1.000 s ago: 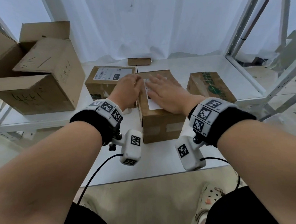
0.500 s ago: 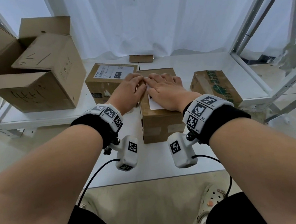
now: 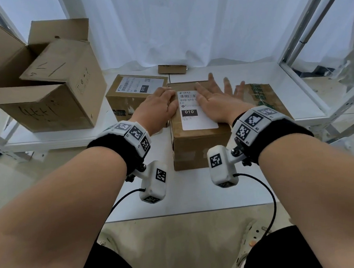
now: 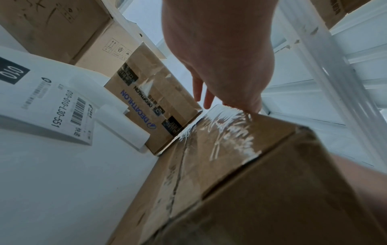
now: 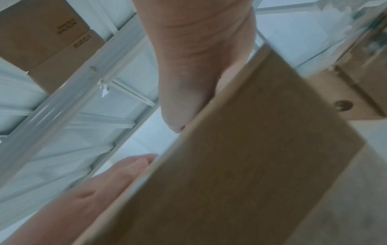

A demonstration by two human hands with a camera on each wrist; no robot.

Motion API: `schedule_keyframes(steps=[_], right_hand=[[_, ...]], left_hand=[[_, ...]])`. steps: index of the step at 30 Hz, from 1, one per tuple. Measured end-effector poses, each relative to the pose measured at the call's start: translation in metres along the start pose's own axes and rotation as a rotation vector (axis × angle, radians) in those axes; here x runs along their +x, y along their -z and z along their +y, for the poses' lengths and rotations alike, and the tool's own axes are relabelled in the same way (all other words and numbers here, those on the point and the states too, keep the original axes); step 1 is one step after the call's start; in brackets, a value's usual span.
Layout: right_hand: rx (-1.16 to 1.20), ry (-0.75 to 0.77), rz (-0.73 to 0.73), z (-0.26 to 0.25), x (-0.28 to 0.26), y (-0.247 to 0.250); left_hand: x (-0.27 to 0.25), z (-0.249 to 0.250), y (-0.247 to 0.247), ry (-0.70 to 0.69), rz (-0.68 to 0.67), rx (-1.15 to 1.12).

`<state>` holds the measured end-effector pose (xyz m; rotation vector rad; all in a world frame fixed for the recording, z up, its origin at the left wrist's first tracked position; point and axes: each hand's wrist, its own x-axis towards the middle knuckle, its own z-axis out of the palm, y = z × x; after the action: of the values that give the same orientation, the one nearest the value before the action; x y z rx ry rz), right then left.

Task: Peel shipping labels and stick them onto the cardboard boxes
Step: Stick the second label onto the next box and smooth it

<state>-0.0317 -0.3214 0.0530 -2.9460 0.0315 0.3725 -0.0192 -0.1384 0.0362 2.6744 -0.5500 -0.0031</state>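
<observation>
On white bench (image 3: 195, 194), mid-front: box (image 3: 199, 147) with label (image 3: 193, 118) stuck flat on top. Left hand (image 3: 156, 108) rests on box's left top edge, fingers (image 4: 199, 89) loosely extended, gripping nothing. Right hand (image 3: 217, 103) flat on label's right part, fingers (image 3: 226, 84) spread straight. Second labelled box (image 3: 127, 99) just left; green-printed box (image 3: 266, 100) right; big open carton (image 3: 47, 95) far left.

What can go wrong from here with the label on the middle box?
1. The right hand covers only the label's right edge, fingers spread; the near end may stay unpressed and lift.
2. The left hand rests at the middle box's left edge; a hard sideways swipe could shove the box toward the green-printed box.
</observation>
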Motion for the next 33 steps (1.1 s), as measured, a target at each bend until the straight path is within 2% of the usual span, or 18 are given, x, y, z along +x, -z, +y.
schedule_keyframes(steps=[4,7,9,11,14,22,24,27,29,33], right_hand=[[0.022,-0.041,-0.005,0.015,-0.006,0.001],[0.019,0.054,0.07,0.014,-0.011,0.002],[0.028,0.123,0.074,0.011,-0.014,0.003],[0.052,0.125,0.007,0.01,-0.016,0.0],[0.042,0.09,-0.043,0.011,-0.017,-0.005],[-0.003,0.03,-0.025,0.006,-0.017,-0.006],[0.004,0.029,-0.027,0.007,-0.017,-0.006],[0.005,0.037,-0.028,0.008,-0.017,-0.006],[0.023,0.039,-0.032,0.009,-0.016,-0.007],[0.083,0.032,-0.049,0.01,-0.016,-0.007]], left_hand=[[0.001,0.003,0.005,0.018,-0.012,0.162],[0.004,0.015,0.011,0.013,0.009,0.212],[0.007,0.027,0.008,-0.04,-0.049,0.237],[0.009,0.035,0.0,-0.053,-0.162,0.263],[0.012,0.034,-0.005,0.041,-0.254,0.247],[0.007,0.029,0.009,0.176,-0.242,0.39],[0.008,0.034,0.012,0.183,-0.21,0.377],[0.008,0.042,0.008,0.065,-0.126,0.308],[0.006,0.042,0.003,0.027,-0.158,0.246],[0.003,0.032,0.005,0.049,-0.298,0.161]])
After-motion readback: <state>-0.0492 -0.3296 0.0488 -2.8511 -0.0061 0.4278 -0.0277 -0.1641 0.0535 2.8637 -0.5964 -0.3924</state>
